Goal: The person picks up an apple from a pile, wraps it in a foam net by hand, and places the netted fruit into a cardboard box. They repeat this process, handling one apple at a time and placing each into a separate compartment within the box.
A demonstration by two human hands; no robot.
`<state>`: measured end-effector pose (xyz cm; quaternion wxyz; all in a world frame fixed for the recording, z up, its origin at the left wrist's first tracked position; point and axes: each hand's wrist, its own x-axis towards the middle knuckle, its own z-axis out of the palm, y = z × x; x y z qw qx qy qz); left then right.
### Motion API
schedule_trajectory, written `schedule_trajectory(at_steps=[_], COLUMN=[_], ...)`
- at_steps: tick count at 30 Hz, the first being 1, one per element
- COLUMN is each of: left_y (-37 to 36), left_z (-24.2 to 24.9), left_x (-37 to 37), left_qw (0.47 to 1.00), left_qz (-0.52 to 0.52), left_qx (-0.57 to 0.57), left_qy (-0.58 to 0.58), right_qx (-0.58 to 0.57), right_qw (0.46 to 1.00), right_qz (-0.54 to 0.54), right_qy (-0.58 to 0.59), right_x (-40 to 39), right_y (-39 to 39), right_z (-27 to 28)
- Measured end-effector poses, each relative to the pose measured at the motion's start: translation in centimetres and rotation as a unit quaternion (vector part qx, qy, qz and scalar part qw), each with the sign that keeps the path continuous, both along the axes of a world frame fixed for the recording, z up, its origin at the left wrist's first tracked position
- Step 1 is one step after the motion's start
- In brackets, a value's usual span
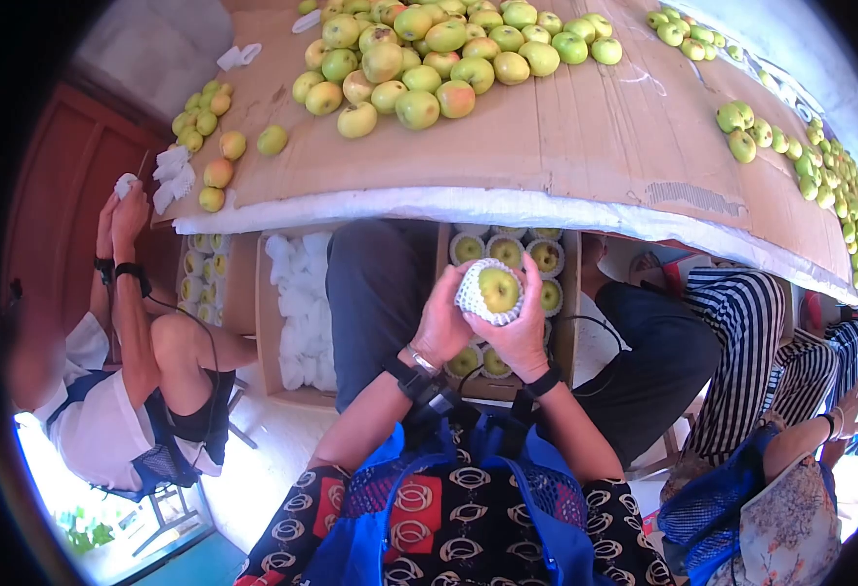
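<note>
A yellow-green apple (498,290) in a white foam net (475,294) is held up between both my hands. My left hand (443,317) wraps its left side, and my right hand (522,330) grips its right side. Below and behind them is an open cardboard box (567,337) with several net-wrapped apples (549,257) in rows. Another box (265,342) to its left is filled with white foam nets (299,313).
A cardboard-covered table (585,146) bears a large apple pile (429,59) and more apples (829,176) at right. A person (106,391) sits at left holding something white. Other people (790,449) sit at right. More wrapped apples (199,278) fill a box at left.
</note>
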<state>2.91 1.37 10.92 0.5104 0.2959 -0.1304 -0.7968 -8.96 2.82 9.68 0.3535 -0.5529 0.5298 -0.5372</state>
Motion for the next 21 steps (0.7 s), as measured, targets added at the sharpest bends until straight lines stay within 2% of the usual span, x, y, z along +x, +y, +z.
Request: schedule_trajectory(at_steps=[1, 2, 3, 4, 5, 6, 8, 9, 11, 13, 14, 16, 17, 18, 20, 21], left_y=[-0.1, -0.1, 0.0, 0.2, 0.4, 0.5, 0.6, 0.6, 0.6, 0.4, 0.3, 0.5, 0.7, 0.8, 0.8, 1.0], left_z=[0.9, 1.1, 1.2, 1.3, 1.7, 1.3, 0.2, -0.1, -0.2, -0.2, -0.2, -0.2, -0.2, -0.2, -0.5, -0.6], left_x=[0.4, 0.7, 0.9, 1.0, 0.8, 0.8, 0.7, 0.7, 0.6, 0.6, 0.5, 0.2, 0.0, -0.1, -0.2, -0.2], left_qw=[0.998, 0.998, 0.998, 0.992, 0.993, 0.993, 0.987, 0.992, 0.992, 0.993, 0.994, 0.995, 0.994, 0.993, 0.994, 0.995], left_qz=[0.005, 0.004, -0.049, -0.103, -0.111, -0.112, -0.086, -0.069, -0.057, -0.048, -0.037, -0.029, -0.035, -0.039, -0.045, -0.052], left_qx=[0.059, 0.059, 0.034, 0.008, 0.027, 0.028, 0.017, 0.059, 0.049, 0.04, 0.019, -0.003, 0.004, 0.012, 0.007, 0.002], left_qy=[0.025, 0.025, -0.025, -0.075, -0.012, -0.012, -0.137, -0.089, -0.098, -0.104, -0.103, -0.099, -0.106, -0.112, -0.1, -0.087], right_qx=[-0.022, -0.043, -0.077, -0.076, -0.126, -0.174, -0.166, -0.127, -0.09, -0.084, -0.082, 0.062, 0.025, 0.024, 0.103, 0.092], right_qw=[0.999, 0.996, 0.988, 0.988, 0.977, 0.961, 0.964, 0.971, 0.975, 0.993, 0.993, 0.988, 0.984, 0.984, 0.951, 0.953], right_qz=[0.003, 0.006, 0.004, 0.004, 0.032, 0.058, 0.064, 0.077, 0.092, 0.065, 0.063, 0.038, 0.045, 0.044, 0.084, 0.054], right_qy=[0.036, 0.072, 0.132, 0.132, 0.17, 0.207, 0.196, 0.189, 0.179, 0.055, 0.057, -0.137, -0.171, -0.172, -0.28, -0.282], right_x=[-0.6, -1.0, -1.4, -1.5, -1.5, -1.5, -1.3, -1.2, -1.1, -1.8, -2.1, -2.7, -2.1, -1.5, -0.4, 0.0], right_y=[-0.1, -0.1, -0.3, -0.3, -0.5, -0.5, 0.0, 0.2, 0.1, 0.2, 0.3, 0.0, -0.5, -0.6, -0.3, -0.3], right_z=[0.1, 0.2, 0.5, 0.1, -0.1, -0.3, -0.4, -0.5, 0.0, 1.0, 1.5, 2.1, -0.7, -1.2, -1.8, -1.5])
